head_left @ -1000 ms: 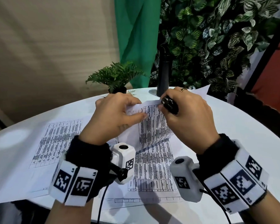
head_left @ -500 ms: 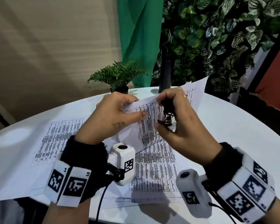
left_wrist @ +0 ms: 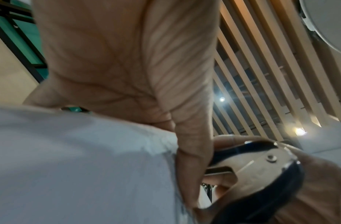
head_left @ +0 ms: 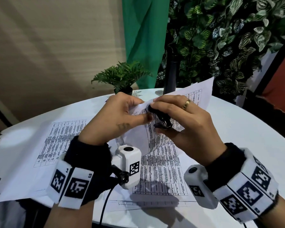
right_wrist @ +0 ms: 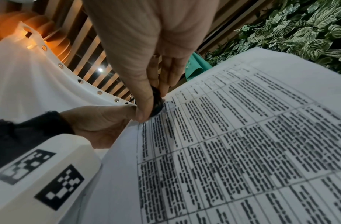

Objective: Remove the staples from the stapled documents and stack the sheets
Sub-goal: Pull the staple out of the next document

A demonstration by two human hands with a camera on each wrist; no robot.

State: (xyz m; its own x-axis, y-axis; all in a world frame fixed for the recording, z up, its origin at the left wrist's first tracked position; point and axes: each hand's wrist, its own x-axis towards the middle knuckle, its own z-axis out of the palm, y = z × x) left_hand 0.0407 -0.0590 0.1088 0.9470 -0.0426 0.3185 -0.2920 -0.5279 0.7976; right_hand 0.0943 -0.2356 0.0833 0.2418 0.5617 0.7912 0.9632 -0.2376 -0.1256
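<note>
A stapled document [head_left: 156, 137] printed with dense tables is lifted off the white table [head_left: 247, 129], its top corner curled up. My left hand [head_left: 122, 116] pinches that corner between thumb and fingers. My right hand [head_left: 179, 122] grips a black and metal staple remover [head_left: 161, 119] and holds it against the same corner. The left wrist view shows the staple remover [left_wrist: 261, 166] close beside my left fingers [left_wrist: 192, 151] and the paper [left_wrist: 79, 166]. In the right wrist view the printed sheet [right_wrist: 242, 151] fills the frame. The staple itself is hidden.
More printed sheets lie flat on the table: one at the left [head_left: 56, 142], one under my hands [head_left: 163, 178]. A small potted fern [head_left: 122, 76] and a dark post [head_left: 171, 74] stand at the far edge. A leafy wall rises behind.
My right hand turned over and brought the staple remover back up to the top corner by my left thumb. The far end of the document lifted higher off the table.
</note>
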